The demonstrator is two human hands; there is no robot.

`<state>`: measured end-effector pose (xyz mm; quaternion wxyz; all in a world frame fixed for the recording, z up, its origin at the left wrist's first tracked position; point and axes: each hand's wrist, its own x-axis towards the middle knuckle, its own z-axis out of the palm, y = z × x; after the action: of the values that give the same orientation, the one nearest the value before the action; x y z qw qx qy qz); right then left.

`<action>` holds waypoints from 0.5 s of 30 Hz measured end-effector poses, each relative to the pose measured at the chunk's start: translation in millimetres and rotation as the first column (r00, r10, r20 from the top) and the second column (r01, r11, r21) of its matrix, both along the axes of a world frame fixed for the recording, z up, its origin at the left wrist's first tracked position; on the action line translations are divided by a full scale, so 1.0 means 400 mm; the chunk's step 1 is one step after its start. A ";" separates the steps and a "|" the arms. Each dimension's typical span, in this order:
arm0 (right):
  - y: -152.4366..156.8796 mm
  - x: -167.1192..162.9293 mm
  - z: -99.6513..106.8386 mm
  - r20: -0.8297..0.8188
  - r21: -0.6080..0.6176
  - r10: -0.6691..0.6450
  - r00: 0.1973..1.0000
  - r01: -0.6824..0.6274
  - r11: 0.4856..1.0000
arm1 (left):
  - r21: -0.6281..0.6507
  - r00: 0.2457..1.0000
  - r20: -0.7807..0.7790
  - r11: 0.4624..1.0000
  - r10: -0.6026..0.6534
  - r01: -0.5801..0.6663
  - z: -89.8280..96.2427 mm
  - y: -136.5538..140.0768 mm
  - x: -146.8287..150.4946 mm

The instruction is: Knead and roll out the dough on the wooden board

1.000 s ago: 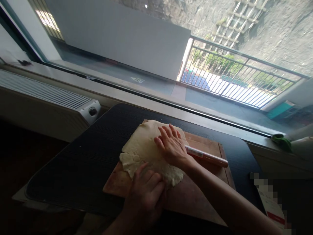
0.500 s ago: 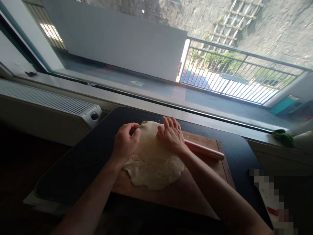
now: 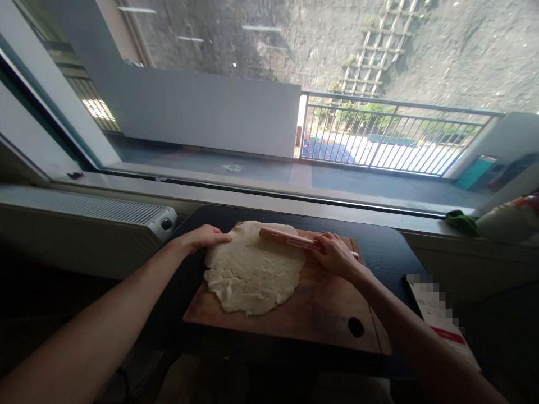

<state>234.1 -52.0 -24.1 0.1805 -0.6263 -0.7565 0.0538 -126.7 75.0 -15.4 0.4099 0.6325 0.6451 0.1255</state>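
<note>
A wide, uneven sheet of dough [image 3: 252, 275] lies on a wooden cutting board [image 3: 311, 308], reaching past its left side. My right hand [image 3: 334, 253] is wrapped around one end of a rolling pin [image 3: 290, 238]. The pin's other end rests over the far right part of the dough. At the dough's left edge is my left hand [image 3: 207, 237], its thumb and fingers together on the rim as if pinching it; the fingers underneath are hidden.
The board sits on a black table [image 3: 374, 235] beside a window sill [image 3: 269, 200]. A white radiator [image 3: 105, 207] stands to the left. On the right are a green cloth [image 3: 461, 221], a pale container [image 3: 499, 220] and a flat item with a red stripe [image 3: 446, 335].
My right hand has left the dough and taken the rolling pin, bringing it over the dough. My left hand has shifted left to the dough's edge. The view has tilted up.
</note>
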 end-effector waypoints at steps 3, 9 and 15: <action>-0.008 0.003 0.012 -0.027 -0.024 0.029 0.999 -0.030 0.999 | -0.052 0.992 0.123 0.999 -0.010 0.016 0.040 -0.024 0.010; -0.043 -0.008 0.026 -0.168 -0.117 -0.115 0.979 0.096 0.988 | 0.029 0.944 0.275 0.980 0.182 -0.198 0.074 -0.116 0.012; -0.072 -0.001 0.030 -0.251 -0.094 -0.178 0.951 0.159 0.983 | 0.012 0.890 0.297 0.931 0.346 -0.366 0.028 -0.204 -0.026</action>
<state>233.8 -80.7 -12.1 0.2589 -0.6822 -0.6679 0.1468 -137.2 -6.8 -4.2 0.4480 0.4919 0.6785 0.3115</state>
